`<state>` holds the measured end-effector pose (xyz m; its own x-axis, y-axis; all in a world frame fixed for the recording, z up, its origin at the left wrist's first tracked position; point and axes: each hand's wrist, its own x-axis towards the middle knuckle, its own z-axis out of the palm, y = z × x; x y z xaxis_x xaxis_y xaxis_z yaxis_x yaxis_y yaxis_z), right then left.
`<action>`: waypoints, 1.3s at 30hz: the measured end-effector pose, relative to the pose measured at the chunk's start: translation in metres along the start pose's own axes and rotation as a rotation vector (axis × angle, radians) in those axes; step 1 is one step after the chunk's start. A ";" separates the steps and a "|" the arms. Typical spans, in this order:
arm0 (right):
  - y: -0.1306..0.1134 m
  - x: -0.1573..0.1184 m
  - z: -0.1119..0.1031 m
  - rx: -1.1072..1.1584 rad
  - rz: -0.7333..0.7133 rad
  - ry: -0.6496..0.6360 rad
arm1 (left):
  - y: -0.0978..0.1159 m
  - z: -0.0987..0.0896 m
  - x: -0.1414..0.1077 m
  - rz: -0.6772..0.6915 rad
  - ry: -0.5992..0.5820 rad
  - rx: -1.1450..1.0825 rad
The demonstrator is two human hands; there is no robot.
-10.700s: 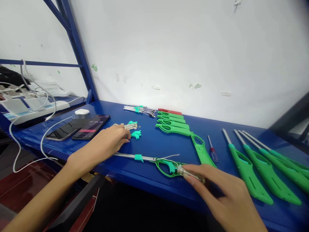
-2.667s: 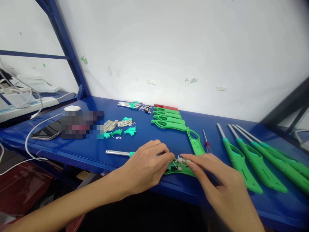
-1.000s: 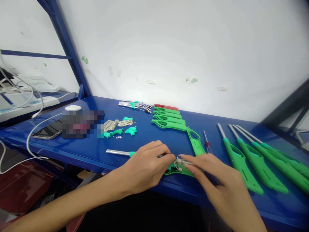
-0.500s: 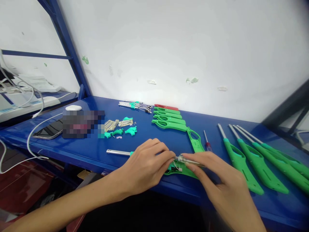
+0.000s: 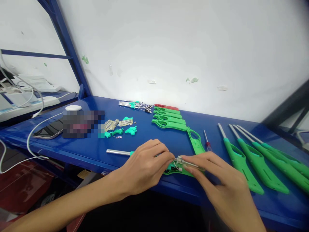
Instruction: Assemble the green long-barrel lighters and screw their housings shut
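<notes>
At the table's front edge lies an opened green lighter body (image 5: pixel 184 171), with a metal tube (image 5: pixel 118 152) sticking out to the left and wires and a black part (image 5: pixel 174 169) inside. My right hand (image 5: pixel 222 180) pinches a clear fuel tank (image 5: pixel 193 163) between thumb and fingers, tilted above the body. My left hand (image 5: pixel 147 164) lies across the lighter with thumb and fingertips pinched together close to the tank's valve end (image 5: pixel 179 159). Whatever those fingertips grip is too small or hidden.
Several green half shells (image 5: pixel 169 123) and a red one (image 5: pixel 166 107) stand behind. Finished-looking lighters (image 5: pixel 260 161) lie right, beside a screwdriver (image 5: pixel 207 141). Loose clear tanks (image 5: pixel 111 124), teal triggers (image 5: pixel 131 130), tube-and-wire sets (image 5: pixel 131 104) and a phone (image 5: pixel 49 129) are on the left.
My right hand has shifted the fuel tank very slightly, opening a small gap from my left fingertips. Everything else stays in place.
</notes>
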<state>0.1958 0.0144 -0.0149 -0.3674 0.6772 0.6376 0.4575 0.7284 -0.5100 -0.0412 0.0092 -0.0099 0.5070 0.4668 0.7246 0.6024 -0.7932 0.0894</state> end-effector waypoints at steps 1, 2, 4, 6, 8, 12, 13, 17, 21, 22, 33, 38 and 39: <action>0.000 0.000 0.000 -0.003 -0.001 0.002 | 0.000 0.000 0.000 0.001 0.000 0.000; 0.000 0.000 0.000 -0.004 -0.003 0.004 | 0.000 0.000 0.000 0.003 0.000 0.001; 0.000 0.000 0.000 -0.004 -0.009 0.003 | 0.000 0.000 0.000 0.007 -0.001 0.003; 0.000 0.000 -0.001 -0.006 -0.016 0.004 | 0.000 -0.001 0.000 0.016 -0.001 0.003; 0.000 0.000 -0.001 -0.013 -0.022 0.003 | 0.001 -0.002 0.000 0.027 0.005 0.003; 0.000 0.000 0.000 -0.017 -0.028 0.005 | 0.001 -0.002 0.000 0.047 0.003 0.026; 0.000 0.000 0.000 -0.018 -0.028 0.005 | 0.001 -0.002 -0.001 0.052 -0.002 0.037; 0.000 -0.001 -0.001 -0.029 -0.031 -0.004 | 0.001 -0.002 -0.001 0.062 -0.010 0.062; -0.001 -0.001 -0.001 -0.024 -0.012 0.003 | 0.003 -0.002 -0.001 0.056 -0.009 0.041; -0.001 -0.001 0.000 -0.025 -0.003 0.011 | 0.003 -0.002 0.000 0.050 -0.008 0.038; 0.002 -0.001 0.000 -0.052 -0.002 0.054 | 0.001 0.000 0.004 -0.006 0.014 -0.048; 0.001 -0.002 -0.001 -0.024 -0.010 0.032 | 0.002 -0.001 0.004 -0.008 -0.004 -0.039; 0.001 -0.002 -0.001 -0.020 -0.011 0.023 | 0.002 -0.001 0.004 -0.008 -0.007 -0.034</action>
<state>0.1979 0.0137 -0.0163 -0.3534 0.6665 0.6564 0.4701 0.7332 -0.4914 -0.0381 0.0089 -0.0059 0.5066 0.4753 0.7193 0.5848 -0.8025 0.1184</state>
